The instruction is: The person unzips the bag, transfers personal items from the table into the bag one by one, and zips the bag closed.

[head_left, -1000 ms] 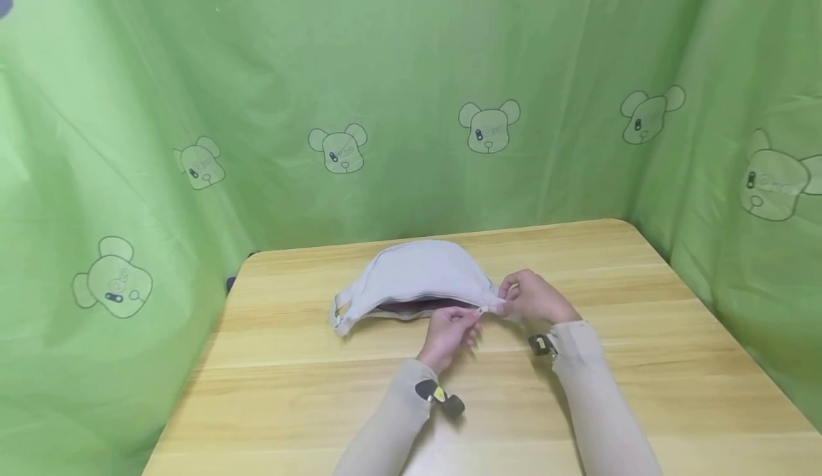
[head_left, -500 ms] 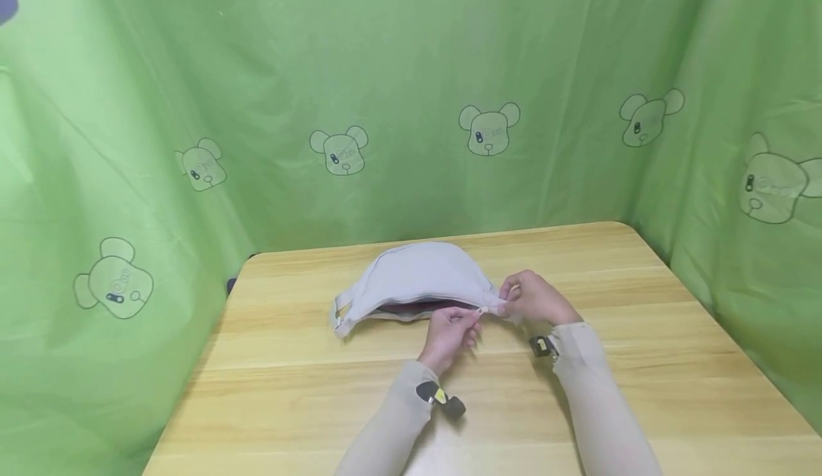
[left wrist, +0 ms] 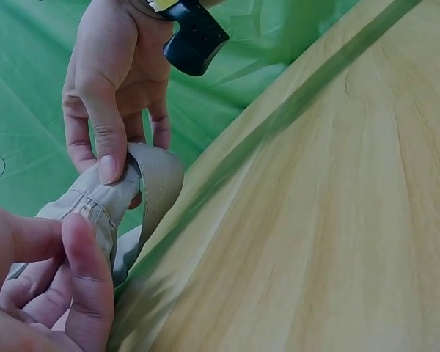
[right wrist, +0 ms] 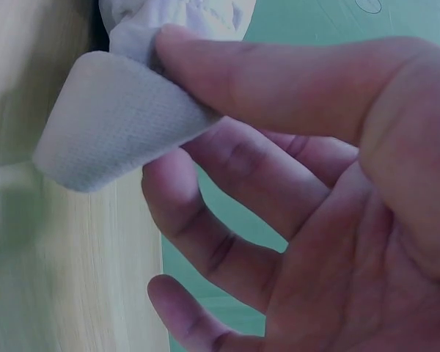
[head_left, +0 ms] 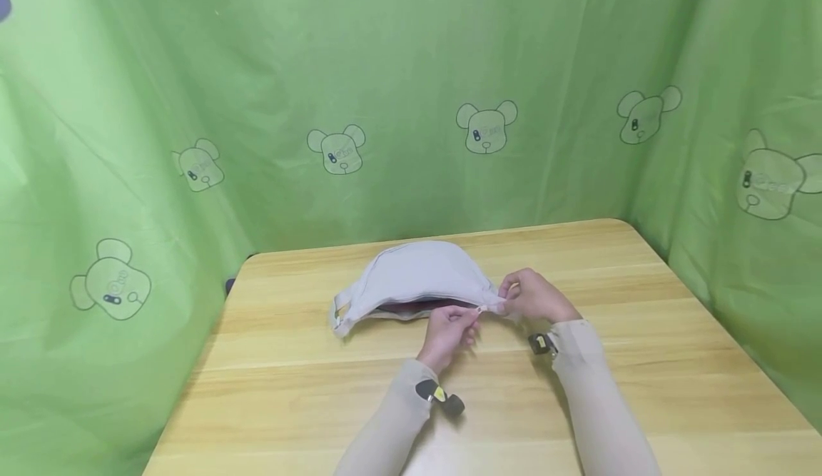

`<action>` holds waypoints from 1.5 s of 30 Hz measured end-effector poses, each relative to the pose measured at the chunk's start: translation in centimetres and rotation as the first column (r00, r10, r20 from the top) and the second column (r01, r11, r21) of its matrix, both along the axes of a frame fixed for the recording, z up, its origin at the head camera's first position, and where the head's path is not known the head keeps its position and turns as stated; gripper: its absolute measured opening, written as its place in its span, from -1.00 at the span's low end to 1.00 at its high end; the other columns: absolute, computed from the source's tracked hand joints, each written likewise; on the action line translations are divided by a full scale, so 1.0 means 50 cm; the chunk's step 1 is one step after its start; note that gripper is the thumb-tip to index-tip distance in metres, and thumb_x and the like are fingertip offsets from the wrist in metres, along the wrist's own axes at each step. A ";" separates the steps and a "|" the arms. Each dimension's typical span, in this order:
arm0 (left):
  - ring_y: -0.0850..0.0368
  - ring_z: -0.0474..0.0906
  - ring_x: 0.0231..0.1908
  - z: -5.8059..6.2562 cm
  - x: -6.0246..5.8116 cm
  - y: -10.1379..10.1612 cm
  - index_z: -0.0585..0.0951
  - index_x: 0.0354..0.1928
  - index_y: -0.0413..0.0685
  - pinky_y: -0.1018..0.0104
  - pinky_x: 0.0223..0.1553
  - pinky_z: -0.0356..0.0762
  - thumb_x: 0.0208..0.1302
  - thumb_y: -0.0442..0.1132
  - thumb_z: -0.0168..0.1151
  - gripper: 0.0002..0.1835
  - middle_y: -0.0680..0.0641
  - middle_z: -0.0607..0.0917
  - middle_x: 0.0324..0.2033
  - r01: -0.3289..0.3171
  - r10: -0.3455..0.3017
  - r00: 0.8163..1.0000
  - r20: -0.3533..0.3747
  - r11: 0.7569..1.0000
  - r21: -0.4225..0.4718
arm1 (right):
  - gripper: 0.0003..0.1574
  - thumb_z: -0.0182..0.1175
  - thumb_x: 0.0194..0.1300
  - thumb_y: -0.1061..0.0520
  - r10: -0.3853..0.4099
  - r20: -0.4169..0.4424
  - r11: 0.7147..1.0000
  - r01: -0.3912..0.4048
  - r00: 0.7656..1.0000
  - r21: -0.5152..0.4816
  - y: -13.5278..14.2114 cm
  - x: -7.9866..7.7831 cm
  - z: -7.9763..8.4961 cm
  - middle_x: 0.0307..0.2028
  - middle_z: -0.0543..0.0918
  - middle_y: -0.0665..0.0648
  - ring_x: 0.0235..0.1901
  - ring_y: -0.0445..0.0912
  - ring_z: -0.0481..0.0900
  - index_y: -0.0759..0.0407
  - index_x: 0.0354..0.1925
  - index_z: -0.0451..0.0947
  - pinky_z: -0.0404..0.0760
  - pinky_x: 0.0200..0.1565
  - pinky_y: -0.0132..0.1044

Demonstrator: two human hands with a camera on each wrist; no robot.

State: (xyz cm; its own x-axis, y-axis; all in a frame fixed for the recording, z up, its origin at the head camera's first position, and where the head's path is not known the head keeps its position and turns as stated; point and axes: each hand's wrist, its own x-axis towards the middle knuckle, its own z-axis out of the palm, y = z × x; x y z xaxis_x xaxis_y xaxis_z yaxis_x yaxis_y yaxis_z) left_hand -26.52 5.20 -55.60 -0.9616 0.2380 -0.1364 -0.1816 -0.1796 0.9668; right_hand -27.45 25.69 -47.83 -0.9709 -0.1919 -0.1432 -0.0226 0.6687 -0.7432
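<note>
A pale grey waist bag [head_left: 424, 269] lies on the wooden table, its front zipper gaping over a dark interior. My left hand [head_left: 447, 335] pinches the small zipper pull [left wrist: 86, 208] between thumb and forefinger, at the right end of the opening. Just beyond it, my right hand [head_left: 538, 297] pinches the bag's right end, where a webbing strap [right wrist: 117, 121] loops out. The thumb presses on top of the fabric and the lower fingers are spread loose in the right wrist view. Most of the strap is hidden behind the bag.
The wooden table [head_left: 289, 404] has a rounded far right corner. Green curtains [head_left: 411, 55] printed with bear heads hang close behind it and on both sides. A black camera mount sits on each wrist, the left one [head_left: 443, 397] near the tabletop.
</note>
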 end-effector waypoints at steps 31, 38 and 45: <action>0.31 0.57 -0.60 0.000 -0.005 -0.002 0.72 -0.18 -0.34 0.48 -0.55 0.59 0.31 -0.32 0.37 -0.82 -0.11 0.77 -0.47 -0.020 0.020 1.000 -0.008 0.999 -0.032 | -0.76 0.43 0.15 0.28 0.003 -0.013 1.000 -0.003 1.000 0.003 0.003 0.006 0.012 -0.31 0.79 0.25 -0.46 -0.06 0.62 0.32 -0.21 0.61 0.60 -0.38 -0.26; 0.30 0.57 -0.61 -0.001 -0.006 -0.006 0.71 -0.19 -0.37 0.48 -0.56 0.59 0.30 -0.34 0.37 -0.83 -0.21 0.78 -0.44 -0.024 0.024 1.000 0.000 0.999 -0.031 | -0.75 0.43 0.14 0.27 0.001 -0.016 1.000 -0.001 1.000 0.006 0.003 0.006 0.009 -0.31 0.78 0.23 -0.45 -0.06 0.63 0.31 -0.21 0.61 0.65 -0.33 -0.20; 0.31 0.57 -0.61 0.003 -0.004 -0.005 0.71 -0.21 -0.33 0.48 -0.56 0.60 0.30 -0.33 0.38 -0.85 -0.14 0.77 -0.47 -0.024 0.024 1.000 0.004 0.999 -0.030 | -0.78 0.42 0.14 0.28 0.007 -0.031 1.000 -0.007 0.999 0.010 0.008 0.005 0.009 -0.34 0.79 0.22 -0.49 -0.07 0.60 0.31 -0.23 0.62 0.60 -0.35 -0.23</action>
